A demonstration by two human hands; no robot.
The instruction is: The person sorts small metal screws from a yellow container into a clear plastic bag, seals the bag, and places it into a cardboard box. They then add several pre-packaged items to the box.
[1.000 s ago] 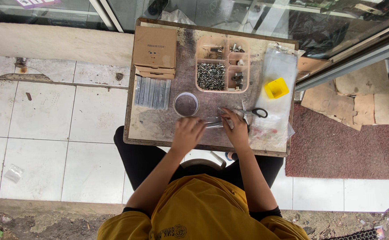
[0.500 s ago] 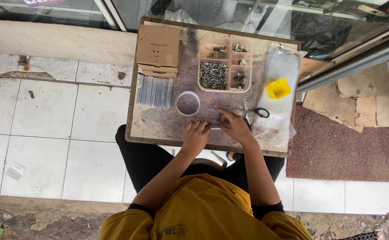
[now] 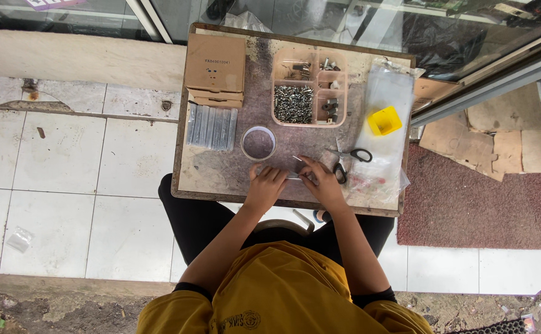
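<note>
At the near edge of the desk [image 3: 221, 179], both hands are brought together over a small, thin, clear-and-metallic piece [image 3: 295, 175], which is kept close to the body, probably so that it can be worked with fine control. The left hand [image 3: 266, 187] is laid with its fingers curled onto the piece from the left, apparently to steady it; the right hand [image 3: 321, 183] is closed on its other end in a fingertip pinch. What exactly the piece is cannot be told. Just beyond the hands, a round open container [image 3: 258, 143] is set within easy reach, and black-handled scissors [image 3: 349, 159] are laid on a clear plastic bag [image 3: 386, 93] to the right. A row of clear packets [image 3: 211, 127] is ranged to the left. Farther off, a compartmented tray [image 3: 310, 93] of small metal parts is placed centrally, with a yellow box [image 3: 385, 120] beside it and a cardboard box [image 3: 215, 69] at the far left corner, presumably as stock.
</note>
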